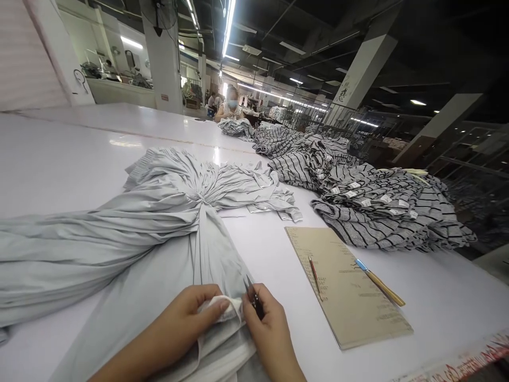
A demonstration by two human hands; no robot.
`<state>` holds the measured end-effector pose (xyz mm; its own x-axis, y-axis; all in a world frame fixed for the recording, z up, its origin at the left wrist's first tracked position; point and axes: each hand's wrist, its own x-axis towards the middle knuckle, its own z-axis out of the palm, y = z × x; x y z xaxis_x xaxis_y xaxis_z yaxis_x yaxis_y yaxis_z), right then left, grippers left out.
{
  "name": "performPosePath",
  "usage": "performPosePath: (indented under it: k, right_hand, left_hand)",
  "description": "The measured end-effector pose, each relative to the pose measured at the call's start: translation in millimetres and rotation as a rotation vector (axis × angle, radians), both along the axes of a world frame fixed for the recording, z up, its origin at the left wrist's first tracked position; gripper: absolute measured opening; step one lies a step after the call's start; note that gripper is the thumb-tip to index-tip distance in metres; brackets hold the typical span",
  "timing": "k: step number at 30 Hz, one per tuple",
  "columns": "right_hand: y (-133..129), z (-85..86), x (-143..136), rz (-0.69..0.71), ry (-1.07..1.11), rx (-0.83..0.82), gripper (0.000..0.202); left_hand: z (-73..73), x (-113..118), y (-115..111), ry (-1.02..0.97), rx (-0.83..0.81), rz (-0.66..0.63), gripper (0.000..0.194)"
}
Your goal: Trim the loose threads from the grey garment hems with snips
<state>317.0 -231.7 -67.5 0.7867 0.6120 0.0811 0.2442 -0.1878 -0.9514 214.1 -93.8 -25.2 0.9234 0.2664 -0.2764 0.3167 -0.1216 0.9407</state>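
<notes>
Close to me, my left hand [194, 315] pinches a white edge [230, 312] of a light grey garment, its thumb on top. My right hand [271, 326] holds small thread snips [254, 298], blades pointing up and away, beside that edge. Its thumb is right at the cloth, but I cannot tell whether it grips it too. The light grey garment [222, 254] runs from my hands to a gathered, tied knot in a larger bundle of the same grey fabric [159, 196]. That bundle spreads left and back across the table.
On the white table [441, 297], a brown paper pad [353, 318] lies at right with a red pen [315, 277] and a yellow-handled, blue-tipped tool [384, 286]. Behind it are heaps of striped grey garments [382, 212] with white labels. A masked person [231, 106] sits at the far end.
</notes>
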Motion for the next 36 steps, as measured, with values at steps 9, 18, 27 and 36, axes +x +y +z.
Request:
performPosePath:
  k: [9, 18, 27, 36]
  right_hand:
    - [-24, -3.6, -30, 0.069, -0.356, -0.090, 0.027]
    - [-20, -11.9, -30, 0.099, -0.760, -0.211, 0.028]
    - [-22, -7.2, -30, 0.100, -0.534, -0.234, 0.030]
    - [-21, -7.0, -30, 0.131, -0.611, -0.213, 0.025]
  left_hand:
    - [-0.1, 5, 0, -0.009, -0.179, 0.062, 0.046]
    - [5.5, 4, -3, -0.018, -0.147, 0.067, 0.042]
    - [0.5, 3, -1, -0.021, -0.158, 0.049, 0.041]
    - [0.9, 3, 0, -0.029, -0.159, 0.047, 0.043]
